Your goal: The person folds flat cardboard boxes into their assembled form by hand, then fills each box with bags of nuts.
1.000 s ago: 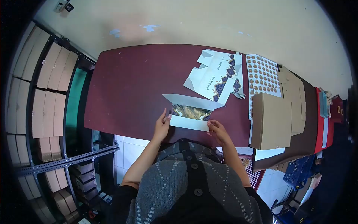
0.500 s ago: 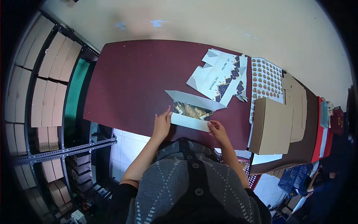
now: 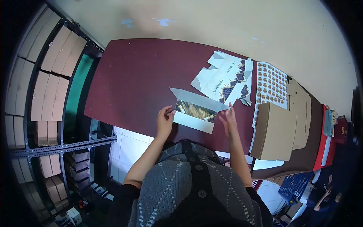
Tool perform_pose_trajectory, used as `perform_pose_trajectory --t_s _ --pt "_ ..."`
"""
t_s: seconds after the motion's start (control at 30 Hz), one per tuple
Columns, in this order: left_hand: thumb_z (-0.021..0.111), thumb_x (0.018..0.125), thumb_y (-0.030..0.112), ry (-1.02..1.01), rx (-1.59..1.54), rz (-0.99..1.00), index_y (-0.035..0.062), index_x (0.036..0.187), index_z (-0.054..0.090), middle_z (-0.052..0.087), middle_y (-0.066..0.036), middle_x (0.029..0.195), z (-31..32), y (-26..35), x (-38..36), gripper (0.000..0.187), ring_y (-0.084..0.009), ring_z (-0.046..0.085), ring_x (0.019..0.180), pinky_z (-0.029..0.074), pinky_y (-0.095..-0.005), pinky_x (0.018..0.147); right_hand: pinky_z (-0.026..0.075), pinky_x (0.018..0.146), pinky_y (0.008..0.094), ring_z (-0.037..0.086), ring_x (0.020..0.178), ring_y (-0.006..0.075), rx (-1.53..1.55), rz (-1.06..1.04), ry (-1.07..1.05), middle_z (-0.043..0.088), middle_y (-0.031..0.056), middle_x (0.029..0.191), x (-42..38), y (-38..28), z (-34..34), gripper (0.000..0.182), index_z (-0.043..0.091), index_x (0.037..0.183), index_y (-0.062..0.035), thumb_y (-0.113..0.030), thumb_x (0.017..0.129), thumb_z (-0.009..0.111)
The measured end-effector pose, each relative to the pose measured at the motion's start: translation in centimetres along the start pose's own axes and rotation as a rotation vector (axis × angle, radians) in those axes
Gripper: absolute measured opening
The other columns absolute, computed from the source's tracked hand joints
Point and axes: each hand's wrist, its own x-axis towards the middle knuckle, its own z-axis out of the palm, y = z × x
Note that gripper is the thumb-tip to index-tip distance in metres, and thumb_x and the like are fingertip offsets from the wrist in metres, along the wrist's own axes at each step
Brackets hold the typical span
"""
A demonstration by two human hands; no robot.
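Note:
A long white cardboard box [image 3: 193, 122] lies near the table's front edge with its lid flap [image 3: 200, 99] raised at the back. Inside it are light-coloured pieces in clear wrapping [image 3: 194, 111], with dark patterned bits at the ends. My left hand [image 3: 164, 120] is closed at the box's left end, its thumb against the corner. To the right of the box, my right hand [image 3: 229, 120] has its fingers spread and raised, holding nothing, with the fingertips close to the right tip of the flap.
Flattened printed cartons [image 3: 225, 77] lie behind the box on the maroon table [image 3: 140, 83]. A sheet of round stickers [image 3: 272, 81] and a brown carton [image 3: 272, 130] are at the right. Shelves of boxes [image 3: 49, 94] stand left. Another person [image 3: 325, 196] is at lower right.
My right hand has let go of the box's front right corner and moved up and right, its fingers opening. My left hand stays at the left end.

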Motion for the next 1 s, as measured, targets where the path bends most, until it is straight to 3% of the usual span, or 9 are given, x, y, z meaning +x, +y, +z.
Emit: perform_pose_trajectory --t_s 0.17,0.27,0.4,0.53,0.67,0.73,0.77,0.83,1.0 --pt "0.054 0.093 0.02 0.072 0.091 0.083 -0.0011 0.11 0.053 0.053 -0.014 0.103 0.6 0.5 -1.3 0.027 -0.0203 0.055 0.083 0.046 -0.0314 0.076 0.042 0.093 0.0337 0.051 0.115 0.0178 -0.058 -0.118 -0.172 0.056 0.0108 0.122 3.5 -3.2 0.7 0.058 0.037 0.139 -0.0078 -0.026 0.089 0.06" --pt "0.053 0.093 0.026 0.055 0.138 0.129 -0.0012 0.122 0.045 0.048 -0.018 0.112 0.7 1.3 -2.0 0.041 -0.0272 0.05 0.102 0.041 -0.0366 0.088 0.044 0.089 0.0337 0.062 0.094 0.0182 -0.552 -0.176 -0.212 0.067 0.0104 0.097 3.0 -5.9 2.6 0.038 0.061 0.116 -0.0021 -0.022 0.084 0.067" --pt "0.062 0.087 0.031 0.014 0.308 0.318 -0.0012 0.129 0.037 0.044 -0.021 0.117 2.2 2.5 -1.6 0.059 -0.035 0.046 0.109 0.036 -0.0425 0.095 0.046 0.084 0.0332 0.064 0.088 0.0198 -0.938 -0.288 -0.354 0.067 0.0154 0.093 2.6 -7.0 4.3 0.029 0.067 0.102 0.0004 -0.02 0.081 0.068" --pt "0.074 0.075 0.033 0.057 0.246 0.166 0.0048 0.13 0.038 0.047 -0.019 0.11 3.6 2.9 0.4 0.072 -0.0335 0.047 0.106 0.038 -0.0424 0.092 0.05 0.074 0.0315 0.065 0.081 0.0207 -0.99 -0.026 -0.554 0.068 0.0137 0.092 1.8 -7.9 3.5 0.031 0.067 0.102 0.0009 -0.021 0.081 0.069" --pt "0.071 0.073 0.02 0.017 0.186 0.089 0.0128 0.129 0.041 0.048 -0.016 0.106 3.8 2.5 1.5 0.064 -0.0324 0.048 0.103 0.04 -0.0422 0.088 0.05 0.074 0.0314 0.065 0.081 0.0203 -1.079 -0.084 -0.627 0.068 0.0123 0.091 0.1 -10.1 4.5 0.03 0.067 0.1 0.0011 -0.022 0.081 0.069" --pt "0.07 0.074 0.018 0.022 0.255 0.077 0.0131 0.129 0.041 0.048 -0.015 0.108 3.8 2.9 1.3 0.062 -0.0329 0.048 0.104 0.04 -0.0429 0.088 0.049 0.081 0.032 0.064 0.089 0.0217 -1.023 0.101 -0.545 0.067 0.0143 0.098 -1.1 -12.0 6.6 0.033 0.065 0.108 0.0002 -0.022 0.082 0.067" --pt "0.068 0.075 0.016 0.028 0.323 0.063 0.0134 0.129 0.041 0.048 -0.015 0.109 3.7 3.0 1.2 0.06 -0.0334 0.048 0.106 0.04 -0.0435 0.089 0.049 0.081 0.032 0.064 0.089 0.0217 -1.021 0.098 -0.546 0.067 0.0143 0.098 -0.7 -11.3 6.7 0.033 0.065 0.108 0.0002 -0.022 0.082 0.067" --pt "0.065 0.077 0.015 0.049 0.37 0.056 0.0145 0.129 0.042 0.048 -0.014 0.113 4.2 3.1 1.0 0.057 -0.0339 0.048 0.109 0.039 -0.0455 0.091 0.046 0.087 0.0309 0.061 0.094 0.0192 -0.91 -0.203 -0.649 0.065 0.0137 0.102 0.4 -9.2 6.8 0.042 0.057 0.12 -0.0011 -0.024 0.085 0.063" --pt "0.06 0.084 0.024 0.04 0.375 0.157 0.0082 0.127 0.042 0.047 -0.016 0.121 3.9 2.7 0.4 0.049 -0.034 0.046 0.115 0.036 -0.0483 0.094 0.043 0.093 0.033 0.059 0.104 0.0229 -0.932 -0.231 -0.736 0.06 0.0163 0.116 1.5 -8.3 8.6 0.047 0.049 0.13 -0.005 -0.022 0.087 0.059"
